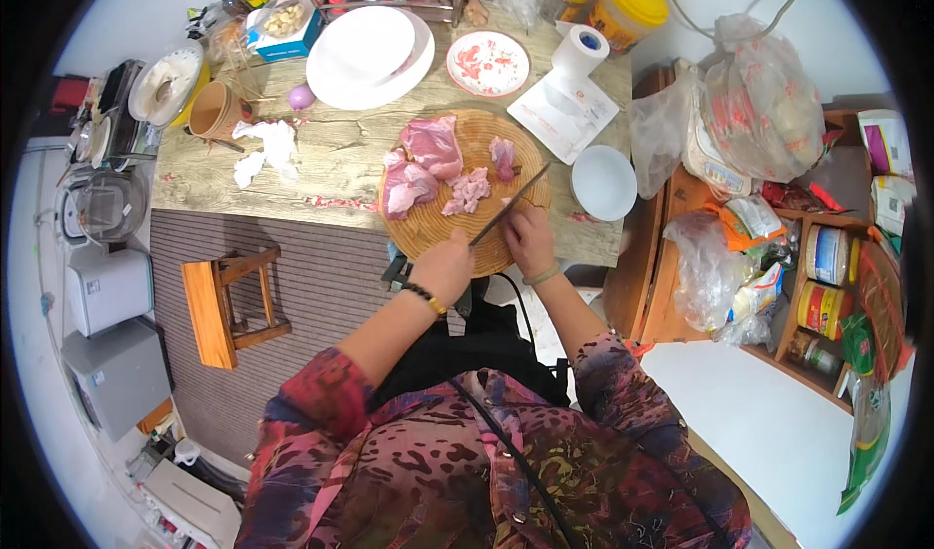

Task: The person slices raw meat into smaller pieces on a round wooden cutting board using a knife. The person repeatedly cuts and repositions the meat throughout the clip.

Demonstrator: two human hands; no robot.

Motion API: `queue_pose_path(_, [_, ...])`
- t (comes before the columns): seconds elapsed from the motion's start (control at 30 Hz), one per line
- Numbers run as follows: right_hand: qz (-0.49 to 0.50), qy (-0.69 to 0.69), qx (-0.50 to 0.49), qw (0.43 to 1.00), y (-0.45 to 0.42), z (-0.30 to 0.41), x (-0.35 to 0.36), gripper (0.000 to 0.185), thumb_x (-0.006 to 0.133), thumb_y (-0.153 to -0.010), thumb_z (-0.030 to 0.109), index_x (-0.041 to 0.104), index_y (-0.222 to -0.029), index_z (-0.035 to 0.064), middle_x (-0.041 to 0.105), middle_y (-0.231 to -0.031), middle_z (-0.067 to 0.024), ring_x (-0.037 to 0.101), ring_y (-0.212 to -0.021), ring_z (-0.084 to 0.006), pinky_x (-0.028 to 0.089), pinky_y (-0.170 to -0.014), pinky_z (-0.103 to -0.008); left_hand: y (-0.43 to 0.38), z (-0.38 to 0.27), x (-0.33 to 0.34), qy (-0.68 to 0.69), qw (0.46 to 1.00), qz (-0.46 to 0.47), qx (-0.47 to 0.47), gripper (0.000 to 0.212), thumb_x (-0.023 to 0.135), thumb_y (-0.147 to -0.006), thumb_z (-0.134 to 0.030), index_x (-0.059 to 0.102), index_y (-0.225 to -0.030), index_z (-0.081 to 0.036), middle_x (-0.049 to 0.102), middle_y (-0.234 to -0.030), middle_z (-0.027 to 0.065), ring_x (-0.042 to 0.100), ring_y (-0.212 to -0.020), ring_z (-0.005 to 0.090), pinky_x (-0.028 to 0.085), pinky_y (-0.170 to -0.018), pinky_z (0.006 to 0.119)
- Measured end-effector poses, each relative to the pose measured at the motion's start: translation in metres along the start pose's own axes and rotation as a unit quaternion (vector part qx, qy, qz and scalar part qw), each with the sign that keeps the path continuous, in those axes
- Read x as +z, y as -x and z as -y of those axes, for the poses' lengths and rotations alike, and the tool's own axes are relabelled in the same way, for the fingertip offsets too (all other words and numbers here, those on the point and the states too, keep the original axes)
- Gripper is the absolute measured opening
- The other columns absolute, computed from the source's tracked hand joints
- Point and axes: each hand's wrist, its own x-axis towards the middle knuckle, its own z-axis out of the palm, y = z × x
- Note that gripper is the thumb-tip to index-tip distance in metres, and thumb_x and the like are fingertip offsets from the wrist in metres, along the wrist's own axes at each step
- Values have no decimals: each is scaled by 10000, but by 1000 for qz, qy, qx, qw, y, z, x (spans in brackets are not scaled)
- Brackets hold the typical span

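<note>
My left hand (pixel 443 263) grips the handle of a knife (pixel 515 200), whose dark blade slants up and right over a round wooden chopping board (pixel 487 129). Close to the blade on the right, my right hand (pixel 530 240) has its fingers bent down on the board, on a small piece of raw meat (pixel 505 201) that is mostly hidden. Large pieces of raw meat (pixel 432 146) lie on the board's left part. Small cut pieces (pixel 468 191) are heaped near the middle, and another chunk (pixel 502 156) lies above the blade.
Right of the board stand a white bowl (pixel 604 183) and a paper roll (pixel 581 49). Behind it are a stained plate (pixel 487 64) and stacked white plates (pixel 368 46). Crumpled tissue (pixel 268 151) and a purple onion (pixel 300 97) lie left. A wooden stool (pixel 211 312) stands on the floor.
</note>
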Motion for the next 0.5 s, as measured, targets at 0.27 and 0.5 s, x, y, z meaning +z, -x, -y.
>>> queue_pose_path(0.27, [-10, -28, 152, 988, 0, -2, -8, 180, 630, -736, 6, 606, -914, 21, 572, -886, -144, 565, -806, -314, 475, -727, -391, 23, 13, -14, -12, 999, -5, -30, 240, 552, -876, -226, 444, -950, -25, 613, -686, 236, 617, -662, 418, 489, -592, 509])
queue_pose_path(0.5, [-54, -355, 294, 886, -50, 30, -9, 130, 536, -852, 63, 619, -944, 24, 607, -874, -87, 591, -805, -196, 497, -749, -345, 57, 40, -42, -45, 992, -119, -1, 190, 554, -901, -237, 459, -933, -77, 604, -640, 164, 598, -583, 369, 459, -508, 478])
